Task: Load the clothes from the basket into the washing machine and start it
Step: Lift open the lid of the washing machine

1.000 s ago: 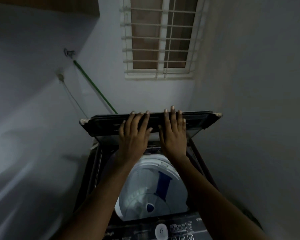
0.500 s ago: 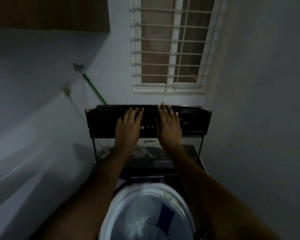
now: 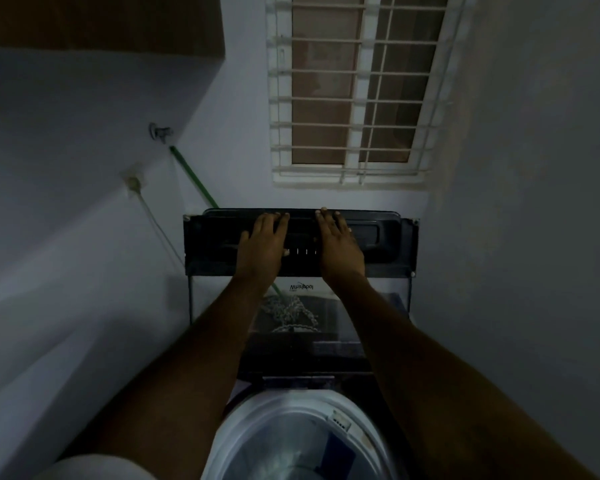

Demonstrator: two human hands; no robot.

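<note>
The top-loading washing machine stands below me, its white drum rim [image 3: 243,420] open at the bottom of the view. Its dark lid [image 3: 385,237] is raised upright against the back wall, with a glass pane [image 3: 378,292] below the dark frame. My left hand [image 3: 262,245] and my right hand [image 3: 338,245] both lie flat on the lid's frame, fingers straight and reaching its top edge. No basket or clothes are in view.
A barred window [image 3: 354,88] sits above the lid. A green hose [image 3: 193,176] runs down from a wall tap [image 3: 160,131] on the left. A wall socket with a cord [image 3: 134,183] is left of the machine. Walls close in on both sides.
The lid has swung up from half raised to upright against the wall under both hands. My view has tilted upward, so the drum sits lower in the frame.
</note>
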